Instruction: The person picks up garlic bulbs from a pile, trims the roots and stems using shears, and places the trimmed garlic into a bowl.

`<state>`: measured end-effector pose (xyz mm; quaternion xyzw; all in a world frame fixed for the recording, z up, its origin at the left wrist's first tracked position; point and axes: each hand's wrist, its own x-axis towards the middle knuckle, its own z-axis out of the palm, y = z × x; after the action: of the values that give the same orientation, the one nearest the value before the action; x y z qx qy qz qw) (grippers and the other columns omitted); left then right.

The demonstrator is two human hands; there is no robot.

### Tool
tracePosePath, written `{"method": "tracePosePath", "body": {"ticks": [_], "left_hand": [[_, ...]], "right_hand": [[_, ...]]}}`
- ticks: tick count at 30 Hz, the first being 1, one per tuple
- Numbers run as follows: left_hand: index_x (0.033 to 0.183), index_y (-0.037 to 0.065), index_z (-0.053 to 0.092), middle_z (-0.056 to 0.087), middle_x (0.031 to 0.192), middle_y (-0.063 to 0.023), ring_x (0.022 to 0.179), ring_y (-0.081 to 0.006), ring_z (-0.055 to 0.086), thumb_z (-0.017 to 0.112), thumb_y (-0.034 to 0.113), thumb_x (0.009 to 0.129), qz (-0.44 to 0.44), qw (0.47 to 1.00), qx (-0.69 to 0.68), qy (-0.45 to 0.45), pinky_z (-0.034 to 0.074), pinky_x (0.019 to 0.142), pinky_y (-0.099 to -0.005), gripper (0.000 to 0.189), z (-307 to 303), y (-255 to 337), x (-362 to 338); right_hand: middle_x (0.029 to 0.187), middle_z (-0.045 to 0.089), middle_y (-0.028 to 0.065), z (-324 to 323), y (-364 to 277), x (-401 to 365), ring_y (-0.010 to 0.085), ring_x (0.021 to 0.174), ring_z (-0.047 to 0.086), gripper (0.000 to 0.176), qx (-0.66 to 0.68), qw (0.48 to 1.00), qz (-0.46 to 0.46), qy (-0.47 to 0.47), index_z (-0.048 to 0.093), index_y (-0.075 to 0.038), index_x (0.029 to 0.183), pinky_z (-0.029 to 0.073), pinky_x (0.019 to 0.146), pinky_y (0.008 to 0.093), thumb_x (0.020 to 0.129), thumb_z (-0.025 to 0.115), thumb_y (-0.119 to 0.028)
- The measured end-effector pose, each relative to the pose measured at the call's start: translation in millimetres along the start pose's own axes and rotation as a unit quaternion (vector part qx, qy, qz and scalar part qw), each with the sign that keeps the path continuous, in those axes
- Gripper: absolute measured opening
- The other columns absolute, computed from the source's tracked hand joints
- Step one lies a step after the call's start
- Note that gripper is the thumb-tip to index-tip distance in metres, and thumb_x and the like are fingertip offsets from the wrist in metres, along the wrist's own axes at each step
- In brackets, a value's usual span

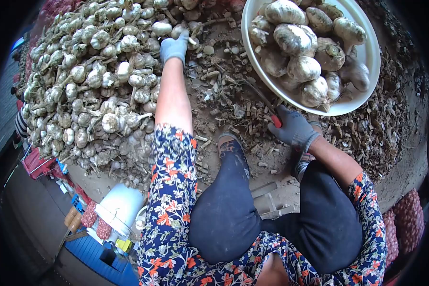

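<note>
At the right edge of a big heap of garlic bulbs [95, 78], my left hand [175, 48] in a grey glove is closed around a garlic bulb [178, 31], partly hidden by the fingers. My right hand [293, 126], also gloved, grips a cutting tool [275, 121] by its red handle. A long, thin metal blade points up and left from it, over the littered ground. Just above that hand stands a white basin [314, 113] with several large garlic bulbs [295, 40] inside.
Cut stems and dry husks [381, 124] cover the ground around the basin. My knees [229, 209] are bent in front of me. A white bucket [121, 202] stands at lower left near a blue pallet [97, 257]. Filled red mesh sacks [409, 221] lie at lower right.
</note>
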<state>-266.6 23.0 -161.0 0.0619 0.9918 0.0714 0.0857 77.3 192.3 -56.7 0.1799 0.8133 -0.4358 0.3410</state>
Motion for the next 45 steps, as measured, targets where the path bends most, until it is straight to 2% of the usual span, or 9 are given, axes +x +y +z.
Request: {"method": "tracePosePath", "body": {"ticks": [2,12,21,31,37,39,41,43,45], "left_hand": [[0.066,0.008,0.056,0.052,0.055,-0.002,0.039,-0.0119,0.043,0.083,0.027,0.071,-0.208,0.889,-0.402,-0.062,0.033,0.036,-0.0296,0.032,8,9,2],[0.099,0.005,0.06,0.062,0.076,0.0002,0.051,-0.0024,0.048,0.066,0.002,0.078,-0.05,0.737,-0.636,-0.223,0.032,0.039,-0.0175,0.023,-26,-38,-106],[0.125,-0.001,0.046,0.058,0.108,-0.0077,0.103,-0.0151,0.055,0.069,0.006,0.071,0.159,0.853,-0.454,-0.2,0.042,0.094,-0.0276,0.06,-87,-14,-172],[0.117,-0.002,0.053,0.066,0.097,-0.0142,0.087,-0.0224,0.065,0.077,0.017,0.06,0.232,0.943,-0.228,-0.074,0.052,0.08,-0.0332,0.065,-108,7,-197],[0.118,-0.001,0.054,0.066,0.097,-0.0111,0.086,-0.0191,0.065,0.077,0.02,0.065,0.268,0.943,-0.184,-0.067,0.052,0.079,-0.031,0.061,-97,17,-195],[0.107,-0.001,0.054,0.062,0.086,-0.0055,0.078,-0.0207,0.063,0.077,0.02,0.065,0.062,0.865,-0.465,-0.178,0.053,0.073,-0.0309,0.053,-90,16,-202],[0.105,0.0,0.054,0.059,0.088,-0.002,0.08,-0.0176,0.061,0.074,0.016,0.07,0.059,0.843,-0.502,-0.184,0.053,0.075,-0.0298,0.043,-87,9,-204],[0.108,0.002,0.053,0.059,0.096,-0.0056,0.086,-0.0187,0.061,0.069,0.008,0.071,-0.02,0.588,-0.765,-0.264,0.052,0.081,-0.0317,0.041,-86,1,-207],[0.11,0.003,0.051,0.058,0.103,-0.0079,0.09,-0.0194,0.06,0.063,0.002,0.071,-0.038,0.547,-0.793,-0.267,0.052,0.084,-0.0339,0.041,-83,-5,-205]], "right_hand": [[0.091,0.061,0.0302,-1,-4,3,0.0435,0.093,0.06,0.045,-0.003,1.0,0.006,-0.007,0.048,0.005,0.109,0.046,0.084,0.0474,0.086,0.051,-0.035],[0.09,0.06,0.0258,4,-13,21,0.0434,0.087,0.059,0.041,-0.007,0.994,-0.069,0.087,0.046,-0.002,0.107,0.047,0.077,0.048,0.083,0.058,-0.032],[0.09,0.056,0.0196,0,-44,22,0.0367,0.089,0.057,0.033,-0.161,0.968,-0.122,0.15,0.045,-0.003,0.102,0.044,0.077,0.0471,0.083,0.058,-0.026],[0.086,0.059,0.0172,8,-51,9,0.034,0.08,0.062,0.037,-0.191,0.949,-0.151,0.201,0.046,-0.004,0.102,0.048,0.074,0.0462,0.085,0.056,-0.036],[0.085,0.063,0.0234,8,-40,16,0.0388,0.084,0.063,0.035,-0.111,0.985,-0.098,0.088,0.046,-0.001,0.098,0.049,0.076,0.0478,0.087,0.053,-0.034],[0.084,0.063,0.0257,16,-31,17,0.0412,0.086,0.062,0.034,-0.008,0.996,-0.049,0.078,0.046,-0.001,0.097,0.048,0.077,0.0494,0.088,0.051,-0.033],[0.084,0.062,0.0271,20,-14,16,0.0432,0.086,0.061,0.034,-0.014,0.993,-0.048,0.102,0.047,0.0,0.096,0.047,0.077,0.0504,0.088,0.05,-0.033],[0.085,0.061,0.0278,20,-10,2,0.0442,0.087,0.06,0.036,0.01,0.997,-0.054,0.052,0.049,-0.001,0.095,0.046,0.079,0.0494,0.087,0.051,-0.036],[0.089,0.062,0.0263,17,-17,-10,0.0423,0.089,0.061,0.043,0.034,0.998,-0.055,0.0,0.051,-0.001,0.095,0.046,0.081,0.0467,0.085,0.054,-0.042]]}}
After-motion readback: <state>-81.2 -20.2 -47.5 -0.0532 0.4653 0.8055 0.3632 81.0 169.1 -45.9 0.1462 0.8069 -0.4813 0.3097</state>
